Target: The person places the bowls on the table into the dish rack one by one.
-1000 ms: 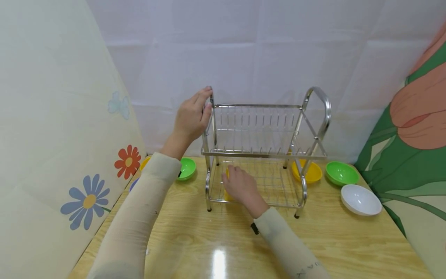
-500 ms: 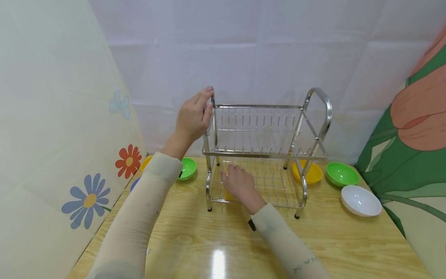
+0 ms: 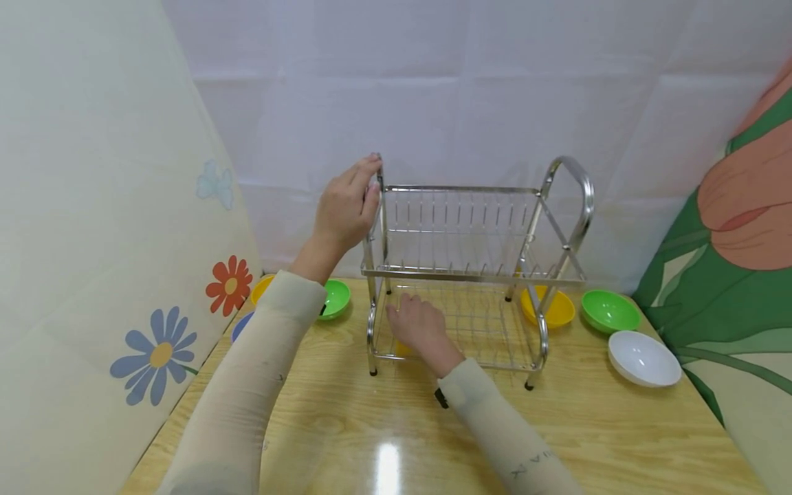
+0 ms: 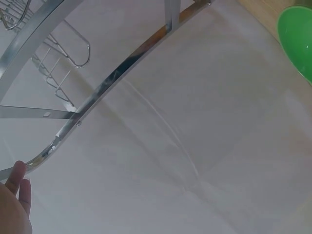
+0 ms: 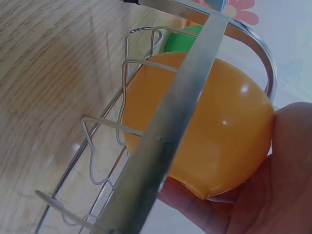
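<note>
A two-tier metal dish rack (image 3: 473,277) stands on the wooden table. My left hand (image 3: 346,210) holds the top of its left side handle, with the thumb on the near side; fingertips (image 4: 17,171) touch the rail in the left wrist view. On the rack's lower tier, towards the left, my right hand (image 3: 421,326) grips a yellow bowl (image 5: 229,126). The bowl stands on edge among the wire slots, its rounded outside showing in the right wrist view, with fingers (image 5: 195,202) around its lower edge. From the head, the hand hides most of it.
Right of the rack are another yellow bowl (image 3: 551,307), a green bowl (image 3: 609,311) and a white bowl (image 3: 643,359). On the left lie a green bowl (image 3: 336,299), a yellow bowl (image 3: 260,289) and a blue bowl (image 3: 242,326), partly behind my left arm.
My right hand has shifted slightly left with the yellow bowl at the lower tier. The left hand stays on the rack's handle.
</note>
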The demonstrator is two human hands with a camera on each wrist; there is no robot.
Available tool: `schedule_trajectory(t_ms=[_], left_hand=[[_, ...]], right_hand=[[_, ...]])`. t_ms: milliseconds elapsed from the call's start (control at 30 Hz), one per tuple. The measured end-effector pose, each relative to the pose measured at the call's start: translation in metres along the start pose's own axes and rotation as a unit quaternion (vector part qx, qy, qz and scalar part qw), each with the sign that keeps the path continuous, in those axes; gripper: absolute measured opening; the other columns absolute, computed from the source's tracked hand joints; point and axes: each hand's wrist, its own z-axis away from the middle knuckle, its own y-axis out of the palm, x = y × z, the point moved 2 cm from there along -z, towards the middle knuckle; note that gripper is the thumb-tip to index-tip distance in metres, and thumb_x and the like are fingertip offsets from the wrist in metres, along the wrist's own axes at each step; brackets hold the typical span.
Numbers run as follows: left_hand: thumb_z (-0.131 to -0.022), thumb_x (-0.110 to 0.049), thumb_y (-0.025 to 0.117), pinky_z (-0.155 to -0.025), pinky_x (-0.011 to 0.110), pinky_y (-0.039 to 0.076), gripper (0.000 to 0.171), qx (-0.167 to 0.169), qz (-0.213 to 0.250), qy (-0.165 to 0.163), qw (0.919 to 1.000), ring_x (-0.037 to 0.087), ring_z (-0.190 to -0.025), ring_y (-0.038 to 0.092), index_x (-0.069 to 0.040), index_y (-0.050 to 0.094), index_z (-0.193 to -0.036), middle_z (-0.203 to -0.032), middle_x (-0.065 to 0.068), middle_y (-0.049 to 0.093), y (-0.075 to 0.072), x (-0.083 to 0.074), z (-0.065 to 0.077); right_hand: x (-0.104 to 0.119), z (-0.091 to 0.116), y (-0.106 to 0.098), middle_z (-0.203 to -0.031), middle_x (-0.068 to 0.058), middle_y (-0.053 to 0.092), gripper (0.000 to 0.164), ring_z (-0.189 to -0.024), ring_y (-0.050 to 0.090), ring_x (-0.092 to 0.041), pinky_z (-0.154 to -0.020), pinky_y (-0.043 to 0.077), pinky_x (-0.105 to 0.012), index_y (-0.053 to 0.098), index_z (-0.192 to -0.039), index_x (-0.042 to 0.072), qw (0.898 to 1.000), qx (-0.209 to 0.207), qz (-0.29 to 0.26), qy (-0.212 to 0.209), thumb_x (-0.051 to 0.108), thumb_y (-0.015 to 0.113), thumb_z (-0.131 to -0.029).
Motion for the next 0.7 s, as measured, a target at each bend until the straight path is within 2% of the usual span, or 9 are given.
schedule_trajectory(t_ms=[100,300,533,700], left_hand=[[-0.102,-0.024,0.042,-0.100,0.050,0.050,0.045,-0.001,0.003,-0.002,1.0000,0.028,-0.133,0.055,-0.003,0.058,-0.138,-0.145,0.010,0.058,-0.0005,-0.0009,0.0003],[-0.102,-0.023,0.041,-0.097,0.051,0.051,0.045,-0.007,0.003,-0.001,1.0000,0.029,-0.132,0.057,-0.002,0.059,-0.137,-0.144,0.010,0.059,-0.0034,-0.0014,0.0012],[-0.101,-0.023,0.041,-0.096,0.052,0.051,0.045,-0.010,0.004,-0.003,0.9999,0.028,-0.132,0.056,-0.002,0.059,-0.137,-0.144,0.010,0.059,-0.0068,0.0009,0.0026],[-0.101,-0.022,0.041,-0.098,0.052,0.051,0.045,-0.014,0.006,-0.001,0.9999,0.029,-0.132,0.056,-0.002,0.059,-0.137,-0.144,0.011,0.059,-0.0052,0.0022,0.0033]], right_hand=[[0.0003,0.0003,0.0008,-0.091,-0.012,0.058,0.056,-0.071,0.057,-0.026,-0.057,0.051,-0.039,0.058,-0.122,0.001,1.000,0.002,0.001,0.001,0.049,0.032,-0.108],[-0.0003,0.0007,0.0024,-0.093,-0.012,0.058,0.056,-0.072,0.057,-0.027,-0.059,0.051,-0.039,0.056,-0.123,0.001,1.000,0.005,-0.008,0.004,0.049,0.032,-0.108],[-0.0010,-0.0005,0.0035,-0.119,-0.019,0.062,0.063,-0.093,0.065,-0.035,-0.073,0.057,-0.046,0.049,-0.142,0.001,0.999,0.012,-0.038,0.010,0.051,0.032,-0.108],[-0.0028,-0.0023,0.0059,-0.122,-0.019,0.061,0.065,-0.096,0.064,-0.036,-0.076,0.057,-0.048,0.048,-0.144,0.001,0.999,0.010,-0.041,0.009,0.052,0.030,-0.108]])
